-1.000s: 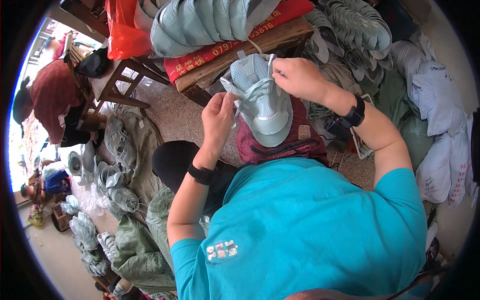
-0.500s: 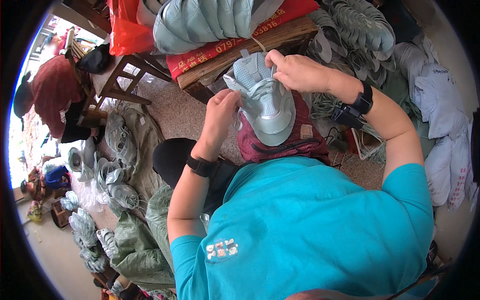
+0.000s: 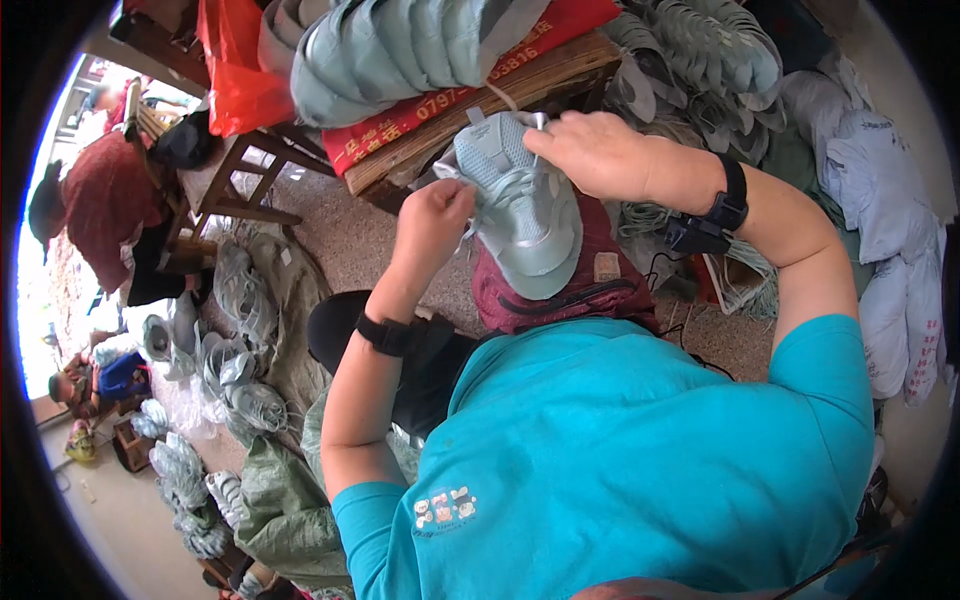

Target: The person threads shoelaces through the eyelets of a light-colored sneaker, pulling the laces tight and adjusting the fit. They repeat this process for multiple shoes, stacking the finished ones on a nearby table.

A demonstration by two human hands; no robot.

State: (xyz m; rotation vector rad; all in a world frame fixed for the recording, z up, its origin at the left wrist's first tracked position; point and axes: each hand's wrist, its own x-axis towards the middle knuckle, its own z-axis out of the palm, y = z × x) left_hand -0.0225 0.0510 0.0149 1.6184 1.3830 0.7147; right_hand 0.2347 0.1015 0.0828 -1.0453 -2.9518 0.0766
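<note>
A light grey-blue shoe upper (image 3: 530,235) with a mesh tongue and crisscrossed lace rests over my lap, its toe toward me. At its left edge my left hand (image 3: 436,222) is closed in a pinch on the shoelace (image 3: 468,232), part of which hangs below the fingers. My right hand (image 3: 592,152) pinches at the right side of the opening, beside the tongue; its fingers cover most of what they grip, which looks like lace. Beneath the upper lies a dark red cloth (image 3: 505,295).
A wooden bench (image 3: 480,110) ahead carries a red printed sheet (image 3: 375,140), stacked uppers (image 3: 390,60) and a red plastic bag (image 3: 235,75). More uppers (image 3: 240,290) lie on the floor at left; white sacks (image 3: 870,190) stand at right. Another person (image 3: 110,200) sits at far left.
The whole view has shifted slightly. My right fingers, more spread before, are now drawn together at the upper's right side. My left hand has moved slightly left, still pinching.
</note>
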